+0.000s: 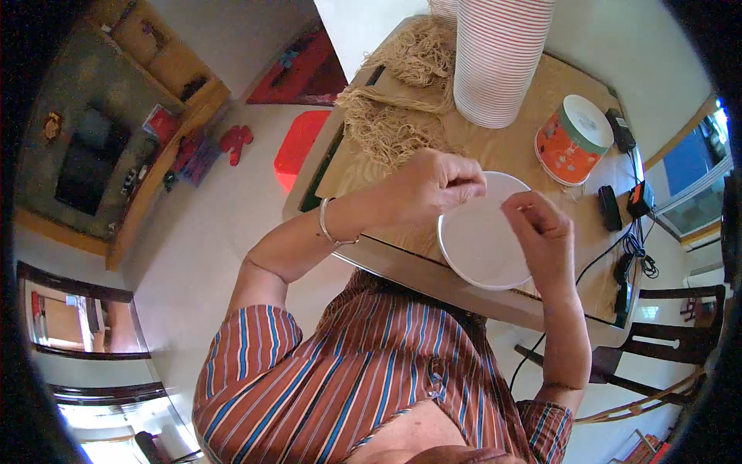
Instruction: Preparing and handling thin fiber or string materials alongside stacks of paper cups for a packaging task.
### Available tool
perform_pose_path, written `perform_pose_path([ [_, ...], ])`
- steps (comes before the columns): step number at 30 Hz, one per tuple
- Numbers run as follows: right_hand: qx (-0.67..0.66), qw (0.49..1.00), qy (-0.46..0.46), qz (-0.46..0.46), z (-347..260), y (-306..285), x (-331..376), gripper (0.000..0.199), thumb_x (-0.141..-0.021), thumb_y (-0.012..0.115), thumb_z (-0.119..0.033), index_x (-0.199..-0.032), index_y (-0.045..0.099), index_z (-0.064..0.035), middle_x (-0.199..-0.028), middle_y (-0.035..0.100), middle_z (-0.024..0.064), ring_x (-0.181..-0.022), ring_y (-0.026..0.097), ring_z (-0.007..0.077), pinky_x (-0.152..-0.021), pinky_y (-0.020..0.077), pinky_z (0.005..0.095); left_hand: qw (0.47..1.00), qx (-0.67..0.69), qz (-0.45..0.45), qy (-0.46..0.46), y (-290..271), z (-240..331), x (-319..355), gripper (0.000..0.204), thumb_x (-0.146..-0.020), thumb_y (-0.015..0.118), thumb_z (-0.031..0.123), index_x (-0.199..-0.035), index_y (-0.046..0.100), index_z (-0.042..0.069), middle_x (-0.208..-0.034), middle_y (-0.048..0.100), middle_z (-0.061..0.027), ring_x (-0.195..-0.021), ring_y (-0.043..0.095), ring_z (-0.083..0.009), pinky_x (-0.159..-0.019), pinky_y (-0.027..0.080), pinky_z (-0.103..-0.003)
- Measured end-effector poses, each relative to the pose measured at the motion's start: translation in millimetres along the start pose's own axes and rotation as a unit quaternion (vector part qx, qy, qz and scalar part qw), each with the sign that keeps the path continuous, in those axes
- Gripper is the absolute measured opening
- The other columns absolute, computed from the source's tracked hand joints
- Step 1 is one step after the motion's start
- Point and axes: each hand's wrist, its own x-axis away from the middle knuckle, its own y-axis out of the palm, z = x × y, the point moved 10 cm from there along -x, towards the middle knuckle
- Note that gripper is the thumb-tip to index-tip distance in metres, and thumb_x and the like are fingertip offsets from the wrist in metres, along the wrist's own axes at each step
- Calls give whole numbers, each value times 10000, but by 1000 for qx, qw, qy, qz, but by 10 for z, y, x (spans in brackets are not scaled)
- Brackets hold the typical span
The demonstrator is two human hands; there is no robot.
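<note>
A round white paper tub (485, 241) sits at the table's near edge, in front of my body. My left hand (448, 184) is over its far left rim, thumb and fingers pinched together. My right hand (543, 226) is at its right side, fingers curled in against the thumb. If either pinch holds something, it is too fine or too hidden to make out. Beyond my left hand lie loose heaps of tan string (394, 127), tangled and spread over the table's left part.
Behind the tub rises a tall stack of white paper tubs (498, 69) with red rims. To the right stand an orange and green tub (573, 143), black adapters (609, 207) and bunched cables (638, 251). A red stool (297, 147) is left of the wooden table (417, 247); a dark chair (668, 332) is at right.
</note>
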Motion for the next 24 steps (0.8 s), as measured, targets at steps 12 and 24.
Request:
perform_pose_path([
  [12,-56,997,51,12,-88,36,26,28,-888,626,-48,-906,642,-33,-740,574,-69,-654,459,-7,-563,367,169,998,38,48,-20,10,208,-39,402,-955,515,388,-860,646,21,-627,577,-115,-570,569,-229,-547,458,-359],
  [24,38,999,-28,24,-139,68,34,50,-894,623,-59,-933,609,-32,-696,573,-28,-641,483,20,-571,412,208,993,36,103,47,140,151,-36,272,-953,547,257,-842,611,17,-615,541,-63,-566,541,-137,-530,440,-317],
])
